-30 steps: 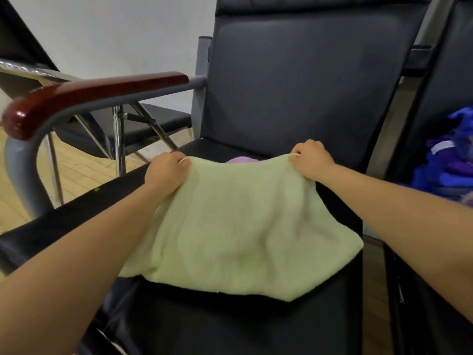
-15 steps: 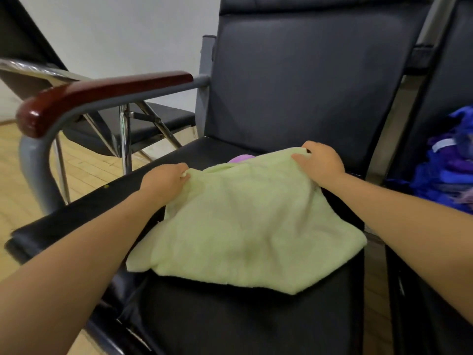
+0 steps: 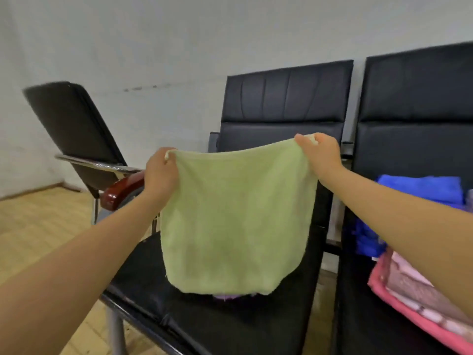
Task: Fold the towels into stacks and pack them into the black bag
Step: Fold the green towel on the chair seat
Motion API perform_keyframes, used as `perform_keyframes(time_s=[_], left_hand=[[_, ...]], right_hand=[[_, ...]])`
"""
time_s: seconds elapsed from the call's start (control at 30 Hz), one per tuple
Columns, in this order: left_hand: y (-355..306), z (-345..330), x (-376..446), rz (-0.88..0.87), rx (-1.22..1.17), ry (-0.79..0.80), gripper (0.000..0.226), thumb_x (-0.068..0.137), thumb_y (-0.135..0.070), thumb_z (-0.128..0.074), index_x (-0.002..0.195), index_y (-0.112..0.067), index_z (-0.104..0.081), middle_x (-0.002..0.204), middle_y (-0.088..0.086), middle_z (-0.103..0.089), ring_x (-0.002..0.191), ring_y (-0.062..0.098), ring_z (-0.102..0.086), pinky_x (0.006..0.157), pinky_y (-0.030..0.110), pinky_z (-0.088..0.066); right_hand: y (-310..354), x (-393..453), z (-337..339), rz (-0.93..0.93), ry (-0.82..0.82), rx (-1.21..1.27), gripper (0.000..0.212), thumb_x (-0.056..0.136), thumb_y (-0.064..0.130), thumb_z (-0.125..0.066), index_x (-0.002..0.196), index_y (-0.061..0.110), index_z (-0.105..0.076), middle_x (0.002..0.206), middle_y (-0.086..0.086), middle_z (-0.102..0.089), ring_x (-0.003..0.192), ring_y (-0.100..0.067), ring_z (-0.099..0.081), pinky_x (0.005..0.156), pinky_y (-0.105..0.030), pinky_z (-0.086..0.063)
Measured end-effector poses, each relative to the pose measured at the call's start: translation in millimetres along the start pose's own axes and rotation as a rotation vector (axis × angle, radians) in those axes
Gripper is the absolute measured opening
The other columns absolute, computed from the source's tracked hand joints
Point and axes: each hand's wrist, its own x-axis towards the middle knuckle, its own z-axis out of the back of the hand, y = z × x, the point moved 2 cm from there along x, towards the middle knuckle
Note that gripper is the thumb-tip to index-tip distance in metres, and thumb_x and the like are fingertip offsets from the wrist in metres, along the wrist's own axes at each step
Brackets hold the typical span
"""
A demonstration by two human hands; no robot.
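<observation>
Right now you hold the light green towel up in the air by its two top corners, your left hand pinching one corner and your right hand pinching the other, fingers curled round the cloth. It hangs spread out flat in front of the black chair, its bottom edge just above the seat, where a bit of purple cloth peeks out below it. On the neighbouring chair to your right lie a pile of blue towels and, nearer you, a pink towel. A wooden armrest shows behind your left wrist.
</observation>
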Motion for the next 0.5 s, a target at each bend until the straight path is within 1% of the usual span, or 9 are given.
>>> perform_keyframes(time_s=[0.03, 0.1, 0.17, 0.27, 0.33, 0.4, 0.43, 0.47, 0.5], left_hand=[[-12.9, 8.2, 0.7, 0.009, -0.039, -0.026, 0.033, 0.102, -0.019, -0.033, 0.121, -0.011, -0.058, 0.118, 0.004, -0.057, 0.104, 0.019, -0.049, 0.086, 0.03, -0.037], [-38.8, 23.7, 1.6, 0.014, -0.12, -0.063, 0.032, 0.101, -0.02, -0.033, 0.119, -0.013, -0.059, 0.114, 0.002, -0.057, 0.104, 0.021, -0.051, 0.089, 0.034, -0.041], [-61.9, 37.2, 2.5, -0.005, -0.18, -0.087, 0.031, 0.1, -0.02, -0.034, 0.116, -0.014, -0.06, 0.111, 0.0, -0.058, 0.103, 0.023, -0.053, 0.089, 0.037, -0.043], [-91.1, 57.1, -0.2, -0.027, -0.254, -0.117, 0.029, 0.096, -0.015, -0.038, 0.111, -0.014, -0.063, 0.109, -0.002, -0.059, 0.099, 0.02, -0.053, 0.082, 0.031, -0.041], [-104.9, 68.8, -0.7, -0.026, -0.342, -0.135, 0.027, 0.092, -0.012, -0.042, 0.1, -0.019, -0.066, 0.104, -0.003, -0.062, 0.097, 0.02, -0.056, 0.08, 0.03, -0.044], [-114.9, 77.9, -1.9, 0.032, -0.47, -0.146, 0.026, 0.09, -0.011, -0.045, 0.093, -0.023, -0.068, 0.101, -0.004, -0.064, 0.091, 0.018, -0.057, 0.073, 0.028, -0.047], [-118.0, 81.5, -1.6, 0.075, -0.506, -0.151, 0.026, 0.091, -0.011, -0.046, 0.096, -0.022, -0.068, 0.102, -0.004, -0.063, 0.089, 0.017, -0.056, 0.071, 0.025, -0.045], [-119.8, 84.3, -1.5, 0.124, -0.526, -0.139, 0.026, 0.092, -0.011, -0.046, 0.1, -0.021, -0.069, 0.104, -0.004, -0.061, 0.089, 0.016, -0.054, 0.071, 0.025, -0.045], [-118.8, 86.1, -0.5, 0.172, -0.537, -0.106, 0.027, 0.093, -0.012, -0.046, 0.102, -0.022, -0.069, 0.106, -0.003, -0.06, 0.091, 0.017, -0.054, 0.076, 0.026, -0.046]], right_hand=[[15.8, -0.2, 8.5, 0.004, -0.004, 0.014, 0.031, 0.088, 0.033, -0.063, 0.072, 0.011, -0.048, 0.063, -0.001, -0.039, 0.057, -0.012, -0.035, 0.049, -0.024, -0.028], [44.0, -0.7, 23.8, 0.028, 0.0, 0.04, 0.031, 0.088, 0.036, -0.064, 0.076, 0.012, -0.048, 0.069, -0.003, -0.044, 0.062, -0.014, -0.04, 0.056, -0.029, -0.032], [67.0, -1.7, 35.4, 0.046, 0.002, 0.079, 0.03, 0.088, 0.036, -0.064, 0.078, 0.012, -0.049, 0.072, -0.005, -0.046, 0.066, -0.015, -0.042, 0.059, -0.031, -0.033], [94.9, -6.1, 49.6, 0.054, 0.0, 0.15, 0.027, 0.089, 0.034, -0.062, 0.078, 0.013, -0.049, 0.07, -0.003, -0.043, 0.067, -0.017, -0.041, 0.06, -0.03, -0.034], [108.3, -7.4, 57.5, 0.033, -0.006, 0.189, 0.025, 0.09, 0.033, -0.061, 0.079, 0.012, -0.051, 0.072, -0.004, -0.047, 0.068, -0.017, -0.044, 0.06, -0.029, -0.036], [116.3, -7.0, 61.2, -0.015, 0.002, 0.242, 0.024, 0.09, 0.033, -0.061, 0.082, 0.011, -0.055, 0.08, -0.008, -0.054, 0.073, -0.018, -0.05, 0.063, -0.029, -0.04], [118.6, -6.2, 62.2, -0.042, 0.01, 0.27, 0.022, 0.089, 0.032, -0.061, 0.085, 0.011, -0.057, 0.083, -0.009, -0.056, 0.076, -0.02, -0.052, 0.065, -0.029, -0.042], [118.6, -4.4, 61.8, -0.077, 0.029, 0.291, 0.021, 0.09, 0.031, -0.061, 0.088, 0.011, -0.059, 0.086, -0.011, -0.057, 0.078, -0.021, -0.052, 0.066, -0.029, -0.043], [116.8, -3.4, 60.6, -0.126, 0.061, 0.308, 0.021, 0.091, 0.031, -0.06, 0.094, 0.01, -0.061, 0.091, -0.014, -0.06, 0.081, -0.021, -0.053, 0.068, -0.029, -0.044]])
